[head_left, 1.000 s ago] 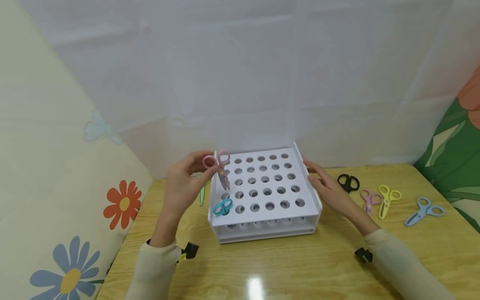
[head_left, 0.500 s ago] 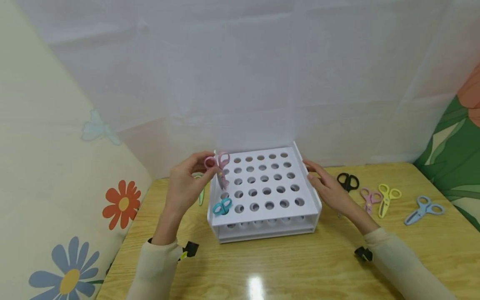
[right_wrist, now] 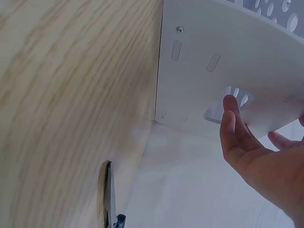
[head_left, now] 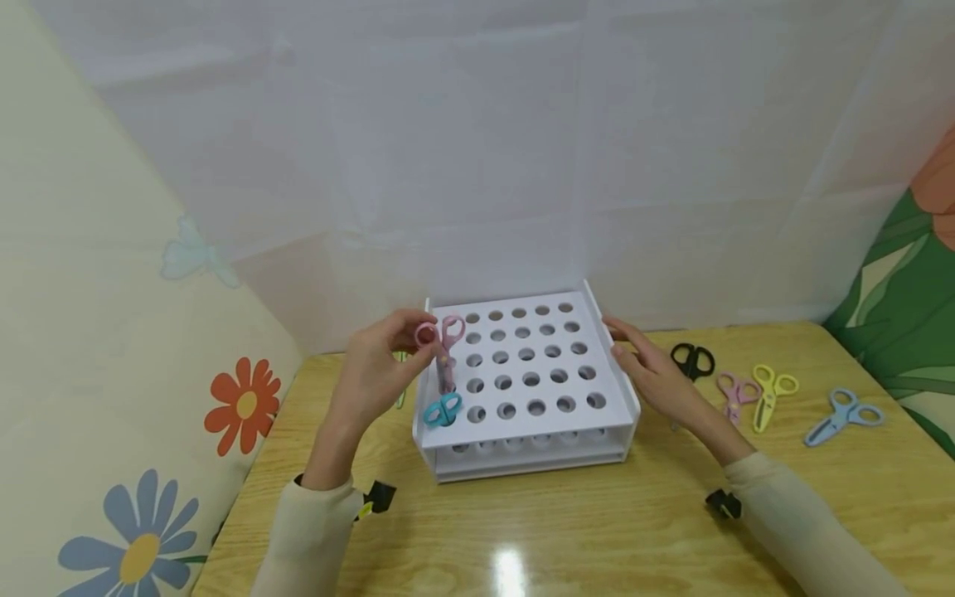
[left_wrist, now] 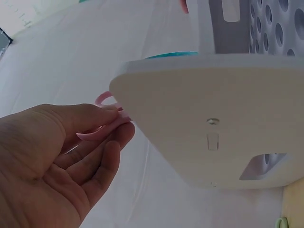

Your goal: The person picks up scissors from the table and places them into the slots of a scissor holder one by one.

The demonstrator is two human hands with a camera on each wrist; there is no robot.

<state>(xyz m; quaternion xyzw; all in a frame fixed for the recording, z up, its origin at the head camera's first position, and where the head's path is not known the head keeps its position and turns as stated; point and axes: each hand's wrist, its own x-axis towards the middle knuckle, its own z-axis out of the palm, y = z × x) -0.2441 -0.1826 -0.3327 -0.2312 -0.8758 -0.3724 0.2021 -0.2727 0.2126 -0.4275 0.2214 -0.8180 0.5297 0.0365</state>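
Left hand first: by its thumb and fingertips one handle loop of the pink scissors is pinched, and its other fingers are bent. Partly hidden beyond the wrist, a green object can be seen on the table. The pink scissors are held upright, blades downward, over the leftmost column of the white rack; whether the tips have been passed into the hole there cannot be told. Just in front, the teal scissors are seated in the front left hole, only the handles being visible. The rack's right side panel is touched by the right hand, its fingers extended loosely, with fingertips placed at the cutout. Further right, black scissors are seen, their blades partly covered by that hand, followed by a second pink pair, yellow scissors and, somewhat apart, light blue scissors.
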